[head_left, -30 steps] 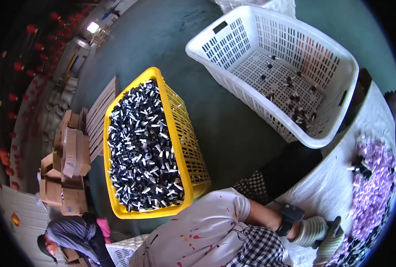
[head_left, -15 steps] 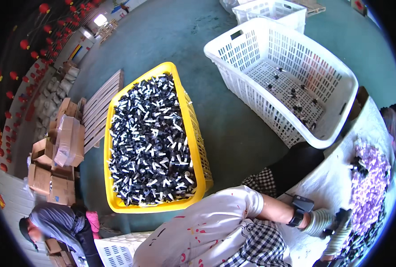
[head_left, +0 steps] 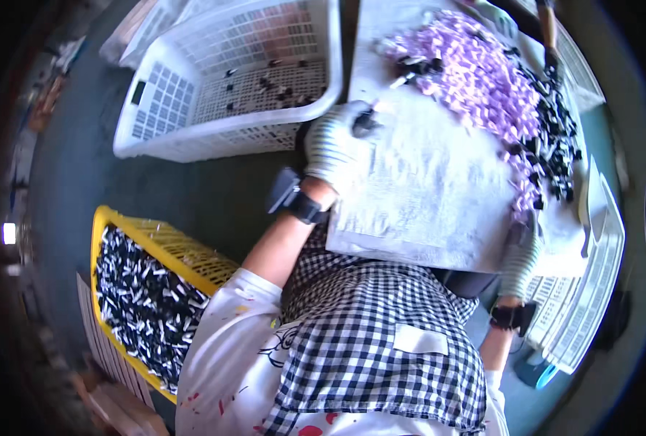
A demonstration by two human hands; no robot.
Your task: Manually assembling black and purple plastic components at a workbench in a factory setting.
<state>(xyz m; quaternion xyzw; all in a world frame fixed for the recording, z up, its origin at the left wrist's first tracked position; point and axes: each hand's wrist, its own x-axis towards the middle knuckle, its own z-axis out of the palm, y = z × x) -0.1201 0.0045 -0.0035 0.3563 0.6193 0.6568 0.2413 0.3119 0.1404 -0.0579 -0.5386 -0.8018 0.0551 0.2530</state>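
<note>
A small, dark, seemingly plastic piece [head_left: 366,123], probably light, stiff and best pinched by its thicker body, is gripped by the striped-gloved left hand [head_left: 335,147] above the white-covered worktop [head_left: 424,189], while the blurred right hand's [head_left: 520,256] grip, beside glossy purple pieces [head_left: 475,76], cannot be told.

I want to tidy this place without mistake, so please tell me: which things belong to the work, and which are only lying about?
Likely in use: left hand; right hand; purple pieces; black pieces; covered table; yellow basket of black-and-white parts; white basket holding few dark parts.

Likely just lying about: slatted wood; cardboard; blue object, lower right.
</note>
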